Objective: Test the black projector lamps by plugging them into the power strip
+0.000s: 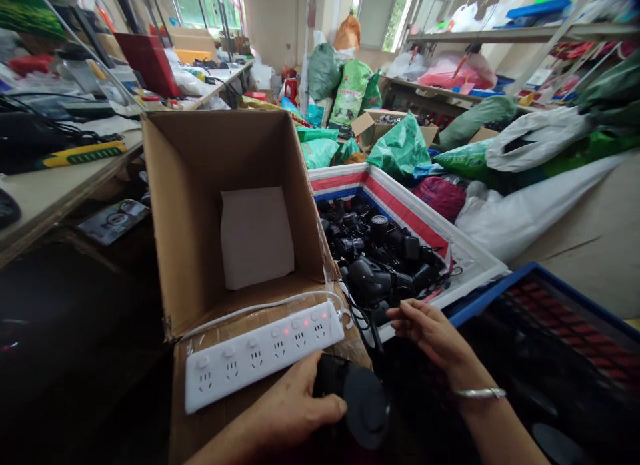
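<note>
At front, a black device (367,405) runs crosswise, round end rightward.

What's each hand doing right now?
Left hand: closed on a black device with a round, disc-like part.
Right hand: fingers loosely curled by the white crate; can't tell whether it grips anything.

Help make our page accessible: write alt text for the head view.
A left hand grips a rounded black object beside a white power strip; the right hand, a silver bracelet at its wrist, hovers near a white-rimmed crate of black devices. Behind the strip is an open cardboard box; bags crowd the background.
</note>
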`<control>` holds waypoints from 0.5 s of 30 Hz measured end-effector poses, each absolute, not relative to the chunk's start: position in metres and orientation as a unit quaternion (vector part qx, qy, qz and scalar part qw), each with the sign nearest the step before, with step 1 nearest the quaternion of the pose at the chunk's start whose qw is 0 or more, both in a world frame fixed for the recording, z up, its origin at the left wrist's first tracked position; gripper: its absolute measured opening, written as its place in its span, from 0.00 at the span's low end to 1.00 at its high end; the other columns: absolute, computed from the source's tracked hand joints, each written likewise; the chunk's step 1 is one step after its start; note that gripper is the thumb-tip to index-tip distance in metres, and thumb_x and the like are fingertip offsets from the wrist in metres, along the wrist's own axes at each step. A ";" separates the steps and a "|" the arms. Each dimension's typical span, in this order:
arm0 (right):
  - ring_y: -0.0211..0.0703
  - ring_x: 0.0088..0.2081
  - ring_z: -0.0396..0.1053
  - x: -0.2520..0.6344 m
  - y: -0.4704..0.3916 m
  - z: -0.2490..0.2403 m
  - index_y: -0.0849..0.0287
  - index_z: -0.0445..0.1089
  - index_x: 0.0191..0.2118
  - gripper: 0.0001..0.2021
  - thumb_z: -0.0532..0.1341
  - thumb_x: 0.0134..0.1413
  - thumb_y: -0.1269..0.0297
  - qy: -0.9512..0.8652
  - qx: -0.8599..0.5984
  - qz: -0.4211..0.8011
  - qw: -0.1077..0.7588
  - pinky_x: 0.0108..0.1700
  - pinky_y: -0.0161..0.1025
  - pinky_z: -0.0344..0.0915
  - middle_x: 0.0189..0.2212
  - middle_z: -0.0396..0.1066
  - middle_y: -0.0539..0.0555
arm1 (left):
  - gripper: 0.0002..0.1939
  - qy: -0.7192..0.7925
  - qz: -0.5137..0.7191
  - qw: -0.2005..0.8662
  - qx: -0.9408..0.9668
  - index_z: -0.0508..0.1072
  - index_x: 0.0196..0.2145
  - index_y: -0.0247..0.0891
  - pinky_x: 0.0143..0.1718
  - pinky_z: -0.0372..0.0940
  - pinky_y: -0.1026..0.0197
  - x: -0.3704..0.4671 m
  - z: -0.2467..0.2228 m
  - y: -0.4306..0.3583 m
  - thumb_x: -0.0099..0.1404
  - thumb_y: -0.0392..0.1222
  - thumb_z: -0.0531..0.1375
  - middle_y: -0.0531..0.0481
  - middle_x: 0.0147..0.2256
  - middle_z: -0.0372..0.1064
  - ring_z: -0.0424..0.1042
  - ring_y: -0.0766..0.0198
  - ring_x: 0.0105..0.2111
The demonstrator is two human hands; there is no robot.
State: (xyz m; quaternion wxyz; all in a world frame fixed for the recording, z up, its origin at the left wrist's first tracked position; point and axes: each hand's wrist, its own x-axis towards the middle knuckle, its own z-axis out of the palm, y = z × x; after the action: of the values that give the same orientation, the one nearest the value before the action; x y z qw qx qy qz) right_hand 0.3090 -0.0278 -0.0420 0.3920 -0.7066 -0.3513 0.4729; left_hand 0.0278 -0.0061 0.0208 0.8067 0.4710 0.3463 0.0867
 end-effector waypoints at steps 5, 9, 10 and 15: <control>0.33 0.17 0.58 0.301 -0.027 -0.072 0.62 0.68 0.21 0.30 0.62 0.38 0.33 -0.336 -0.730 0.493 0.333 0.18 0.32 0.54 0.16 0.64 0.49 | 0.14 0.365 0.047 0.768 0.524 0.65 0.36 0.36 0.30 0.53 0.63 0.026 0.028 -0.008 0.49 0.31 0.58 0.57 0.28 0.60 0.59 0.66 0.29; 0.36 0.25 0.66 0.304 -0.046 -0.061 0.60 0.73 0.31 0.30 0.58 0.43 0.33 -0.359 -0.692 0.500 0.376 0.27 0.35 0.63 0.26 0.72 0.53 | 0.17 0.326 0.074 0.809 0.483 0.67 0.39 0.36 0.34 0.57 0.62 0.017 0.034 -0.005 0.49 0.31 0.58 0.56 0.30 0.63 0.61 0.65 0.31; 0.40 0.31 0.69 0.307 -0.054 -0.053 0.58 0.74 0.38 0.34 0.55 0.44 0.30 -0.371 -0.665 0.518 0.389 0.34 0.38 0.66 0.34 0.75 0.56 | 0.17 0.313 0.092 0.821 0.470 0.67 0.41 0.35 0.35 0.58 0.61 0.015 0.035 -0.003 0.50 0.32 0.59 0.55 0.31 0.64 0.63 0.64 0.32; 0.56 0.52 0.67 0.301 -0.098 -0.029 0.49 0.69 0.53 0.45 0.73 0.20 0.41 -0.468 -0.544 0.633 0.292 0.54 0.49 0.61 0.50 0.71 0.58 | 0.22 0.254 0.157 0.861 0.412 0.67 0.46 0.35 0.35 0.61 0.60 0.010 0.033 0.003 0.53 0.38 0.63 0.49 0.36 0.68 0.67 0.61 0.35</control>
State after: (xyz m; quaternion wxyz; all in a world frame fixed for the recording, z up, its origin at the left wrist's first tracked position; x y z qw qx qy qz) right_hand 0.3011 -0.0979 -0.0291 0.2922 -0.5437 -0.4676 0.6327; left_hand 0.0099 0.0027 0.0331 0.8608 0.4119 0.2545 0.1566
